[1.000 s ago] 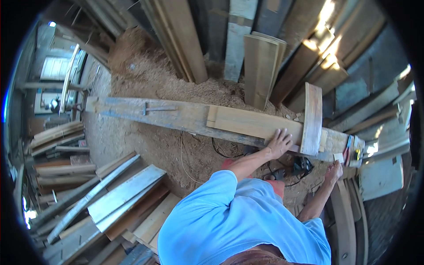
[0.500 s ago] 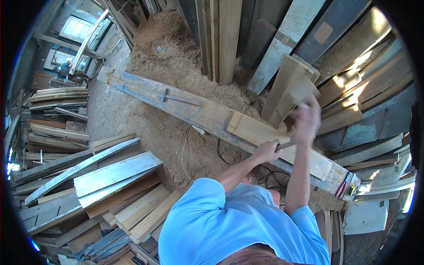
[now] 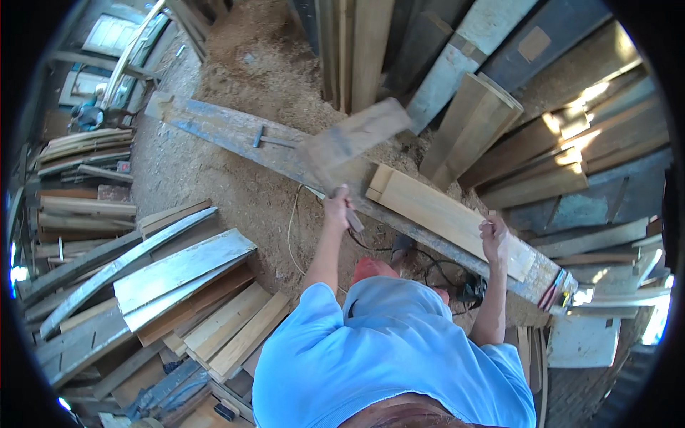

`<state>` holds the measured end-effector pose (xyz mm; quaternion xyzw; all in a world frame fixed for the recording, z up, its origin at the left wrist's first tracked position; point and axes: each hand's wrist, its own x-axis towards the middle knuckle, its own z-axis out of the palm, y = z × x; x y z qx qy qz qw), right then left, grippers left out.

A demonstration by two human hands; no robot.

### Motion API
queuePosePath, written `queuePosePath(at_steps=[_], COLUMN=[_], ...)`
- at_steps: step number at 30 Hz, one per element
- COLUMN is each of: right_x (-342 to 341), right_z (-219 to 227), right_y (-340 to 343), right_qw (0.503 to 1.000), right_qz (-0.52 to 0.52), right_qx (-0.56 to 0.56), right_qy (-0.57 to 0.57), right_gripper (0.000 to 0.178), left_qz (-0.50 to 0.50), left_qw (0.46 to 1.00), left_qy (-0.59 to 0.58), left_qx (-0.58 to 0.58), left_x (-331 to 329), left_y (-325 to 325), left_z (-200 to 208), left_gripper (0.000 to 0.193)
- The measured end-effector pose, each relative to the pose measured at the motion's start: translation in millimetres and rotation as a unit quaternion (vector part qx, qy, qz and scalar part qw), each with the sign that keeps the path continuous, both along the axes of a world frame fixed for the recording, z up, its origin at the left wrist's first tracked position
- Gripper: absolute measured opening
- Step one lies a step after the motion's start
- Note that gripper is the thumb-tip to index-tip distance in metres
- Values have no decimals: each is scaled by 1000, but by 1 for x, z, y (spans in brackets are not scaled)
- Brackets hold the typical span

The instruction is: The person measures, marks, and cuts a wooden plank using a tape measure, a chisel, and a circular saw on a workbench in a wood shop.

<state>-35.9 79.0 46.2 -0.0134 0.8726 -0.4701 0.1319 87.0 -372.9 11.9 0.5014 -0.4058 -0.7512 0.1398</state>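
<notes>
My left hand (image 3: pixel 338 205) is closed round a slim wooden handle (image 3: pixel 354 221) over the near edge of the long, worn plank bench (image 3: pixel 214 135). A broad, motion-blurred wooden piece (image 3: pixel 371 132) extends beyond that hand, above the bench; it appears joined to the handle, but its kind is unclear. My right hand (image 3: pixel 494 237) has curled fingers above a pale, smooth board (image 3: pixel 442 214) lying on the bench; whatever they may hold is hidden. A short wooden block (image 3: pixel 379 181) lies at the board's left end. Farther left rests a hammer (image 3: pixel 260 137), its handle partly covered by the blur.
Tall boards (image 3: pixel 364 57) lean beyond the bench, over sawdust (image 3: pixel 250 78). Stacked planks (image 3: pixel 185 271) fill the left side. A pale cable (image 3: pixel 292 235) and a dark cable (image 3: pixel 428 274) run along the floor. Red-handled tools (image 3: pixel 549 294) sit at the bench's right end.
My left hand has swung left along the bench with the wooden handle. My right hand has come down from its raised, blurred position to just above the pale board.
</notes>
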Motion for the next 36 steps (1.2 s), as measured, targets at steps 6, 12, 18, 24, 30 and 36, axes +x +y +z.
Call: queuePosePath(at_steps=[6,12,18,24,30,36], right_x=[64,78,94,124,117,77], right_z=[-54,-34,-24,-15,-23,-55], right_y=[37,49,103,208,359,465], right_qw=[988,973,968,919,845,814], right_qz=[-12,-48,-108,-273,-386,-410], right_qx=[150,192,186,264,359,382], right_qy=[12,-114,-131,-106,-89,-150], right_gripper=[16,31,33,38,68,89], left_qz=[-9,-34,-90,-255,-548,-714], left_qw=[993,991,964,633,519,275], left_qy=[55,-106,-243,-555,-193,45], left_qx=[100,69,-67,-476,-627,-642], left_x=[38,75,75,7,-50,-84], left_y=[-46,-70,-104,-12,156,369], left_z=[-44,-72,-77,8,-11,3], left_gripper=[23,18,40,94,106,123])
